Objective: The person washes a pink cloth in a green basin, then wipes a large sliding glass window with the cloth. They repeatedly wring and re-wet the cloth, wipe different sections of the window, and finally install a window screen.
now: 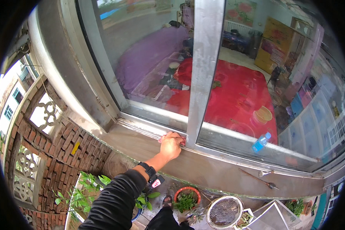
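My left hand (171, 146) is closed over a crumpled pink-red cloth (182, 141) and presses it on the bottom track of an aluminium window frame (141, 126), just left of the upright bar (204, 66). A dark strap with a small device sits on that wrist. Most of the cloth is hidden under the fingers. Below the frame runs a wet-looking, brown outer sill (212, 166). On its right part lie a thin tool with a long wooden handle (256, 178) and a small metal piece (266, 173). My right hand is out of view.
Behind the glass are a bottle with a blue cap (261, 142), a red-covered bed (238, 86) and a yellow basin (263, 114). Below the sill stand an orange-rimmed plant pot (187, 188), a round white-rimmed tub (224, 212) and leafy plants (87, 184). A brick wall (60, 146) rises at left.
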### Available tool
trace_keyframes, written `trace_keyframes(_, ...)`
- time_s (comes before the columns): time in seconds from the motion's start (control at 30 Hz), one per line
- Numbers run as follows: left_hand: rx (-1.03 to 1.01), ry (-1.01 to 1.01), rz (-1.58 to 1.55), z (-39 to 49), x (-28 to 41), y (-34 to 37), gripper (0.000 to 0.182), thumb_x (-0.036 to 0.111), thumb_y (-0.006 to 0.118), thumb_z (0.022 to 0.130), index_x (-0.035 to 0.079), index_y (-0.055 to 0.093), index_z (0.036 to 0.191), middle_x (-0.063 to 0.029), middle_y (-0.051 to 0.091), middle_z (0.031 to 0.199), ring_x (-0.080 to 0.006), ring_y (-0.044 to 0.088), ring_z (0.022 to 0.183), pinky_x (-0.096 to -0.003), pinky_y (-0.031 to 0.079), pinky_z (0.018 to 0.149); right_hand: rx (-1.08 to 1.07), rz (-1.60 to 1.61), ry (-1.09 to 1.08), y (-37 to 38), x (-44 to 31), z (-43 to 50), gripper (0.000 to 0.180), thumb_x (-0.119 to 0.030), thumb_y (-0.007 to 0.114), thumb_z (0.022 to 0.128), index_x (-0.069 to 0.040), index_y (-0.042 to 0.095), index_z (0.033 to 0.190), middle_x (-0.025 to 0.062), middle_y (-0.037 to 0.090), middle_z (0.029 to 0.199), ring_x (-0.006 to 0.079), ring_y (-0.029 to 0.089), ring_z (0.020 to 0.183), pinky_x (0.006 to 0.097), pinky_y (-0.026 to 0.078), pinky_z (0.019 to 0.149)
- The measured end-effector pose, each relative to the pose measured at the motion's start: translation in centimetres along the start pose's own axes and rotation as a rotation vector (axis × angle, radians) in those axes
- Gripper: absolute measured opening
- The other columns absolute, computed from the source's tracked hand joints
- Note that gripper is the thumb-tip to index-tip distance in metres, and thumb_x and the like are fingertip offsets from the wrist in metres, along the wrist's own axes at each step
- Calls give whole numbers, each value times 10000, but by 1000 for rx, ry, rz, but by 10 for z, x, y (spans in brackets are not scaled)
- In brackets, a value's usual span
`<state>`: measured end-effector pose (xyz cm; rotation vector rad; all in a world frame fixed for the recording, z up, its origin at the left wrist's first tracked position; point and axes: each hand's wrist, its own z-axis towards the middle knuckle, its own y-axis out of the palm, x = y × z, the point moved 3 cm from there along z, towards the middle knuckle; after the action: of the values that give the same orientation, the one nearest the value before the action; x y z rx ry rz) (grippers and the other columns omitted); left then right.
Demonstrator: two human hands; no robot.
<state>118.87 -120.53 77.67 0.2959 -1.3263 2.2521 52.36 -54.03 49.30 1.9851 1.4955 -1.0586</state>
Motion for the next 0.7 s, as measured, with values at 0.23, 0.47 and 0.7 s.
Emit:
trace_keyframes(0.23,-117,-113,-332,7,-20,2,274,-76,656,984,95,868,955,-97,849,1055,-330,758,1089,-448,580,1047,205,-460,-170,11,-15,-20,303,-281,665,1123,-12,765,1220,150,800,1015,273,725,814,428,622,719)
trace_keyframes(0.47,-116,170,-63,-3,1,-12,286,-63,716,908,119,836,1094,-31,778,1204,-339,688,1184,-484,563,1034,177,-478,-278,12,12,-25,378,-428,649,1129,-72,770,1098,77,822,1006,259,746,888,452,630,765)
trace_keyframes(0.7,-417,467,608,11,17,-14,238,138,707,940,147,849,1131,-41,731,1255,-327,641,1254,-507,533,1084,136,-957,-113,14,57,-26,295,-501,673,1089,-237,798,1134,68,833,1124,306,755,1042,543,632,843)
